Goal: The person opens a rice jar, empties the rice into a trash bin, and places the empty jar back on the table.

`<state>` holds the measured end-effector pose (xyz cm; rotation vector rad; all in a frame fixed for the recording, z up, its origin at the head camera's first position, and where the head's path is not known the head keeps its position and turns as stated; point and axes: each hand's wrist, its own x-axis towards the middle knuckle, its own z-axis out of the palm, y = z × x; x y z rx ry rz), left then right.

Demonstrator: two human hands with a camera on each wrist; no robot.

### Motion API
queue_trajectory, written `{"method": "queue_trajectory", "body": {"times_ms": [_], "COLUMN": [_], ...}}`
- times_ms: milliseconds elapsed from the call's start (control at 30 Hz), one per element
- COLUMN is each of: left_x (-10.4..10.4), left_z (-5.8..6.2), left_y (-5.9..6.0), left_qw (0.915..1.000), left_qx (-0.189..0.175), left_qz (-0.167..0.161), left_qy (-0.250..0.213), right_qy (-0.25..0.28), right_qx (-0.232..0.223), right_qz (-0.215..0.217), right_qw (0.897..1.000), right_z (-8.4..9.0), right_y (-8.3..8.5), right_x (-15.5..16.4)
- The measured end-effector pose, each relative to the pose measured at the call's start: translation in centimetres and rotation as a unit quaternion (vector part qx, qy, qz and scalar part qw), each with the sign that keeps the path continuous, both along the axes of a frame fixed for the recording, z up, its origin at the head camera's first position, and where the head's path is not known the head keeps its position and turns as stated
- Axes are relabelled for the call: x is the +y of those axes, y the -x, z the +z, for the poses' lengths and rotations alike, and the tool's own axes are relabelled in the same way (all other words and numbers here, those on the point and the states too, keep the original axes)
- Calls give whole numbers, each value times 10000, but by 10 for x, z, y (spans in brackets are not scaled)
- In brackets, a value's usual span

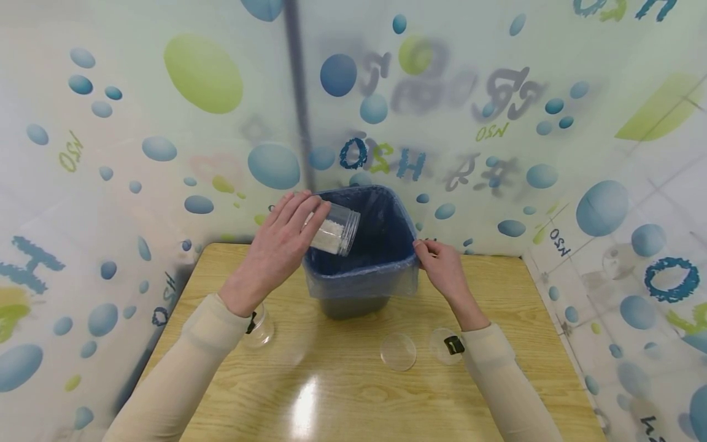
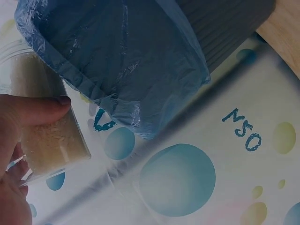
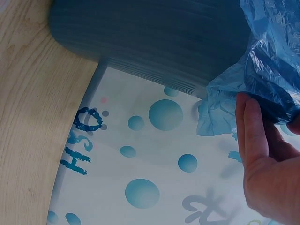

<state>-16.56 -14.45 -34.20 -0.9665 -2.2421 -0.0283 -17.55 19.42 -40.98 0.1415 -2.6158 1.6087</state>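
Note:
A clear jar (image 1: 334, 232) of white, rice-like grains lies tilted in my left hand (image 1: 278, 242), its mouth facing right over the bin. In the left wrist view, my thumb presses along the side of the jar (image 2: 51, 136), and the grains fill much of it. A dark bin (image 1: 353, 307) stands at the back of the table, lined with a blue plastic bag (image 1: 381, 215) folded over its rim. At the bin's right rim, my right hand (image 1: 444, 270) pinches the edge of the bag between thumb and fingers. The right wrist view shows the gathered bag edge (image 3: 274, 70) in that grip.
On the wooden table (image 1: 353, 393), a clear container (image 1: 262, 334) stands partly hidden under my left wrist. A clear round lid (image 1: 398, 352) lies at the front right, with another clear disc (image 1: 440, 345) beside my right cuff. A patterned curtain (image 1: 221, 153) surrounds the table's back and sides.

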Motion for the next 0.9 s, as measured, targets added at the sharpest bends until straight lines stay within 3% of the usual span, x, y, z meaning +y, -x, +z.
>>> {"method": "queue_trajectory", "body": {"times_ms": [900], "left_x": [-4], "left_z": [-3], "left_y": [1], "left_qw": [9995], "left_qx": [-193], "left_qz": [7], "left_qy": [235], "right_qy": [-4], "right_qx": [74], "right_qz": [4], "right_qw": [10000], "right_z": [-1], "right_y": [1], "right_x": [0]}}
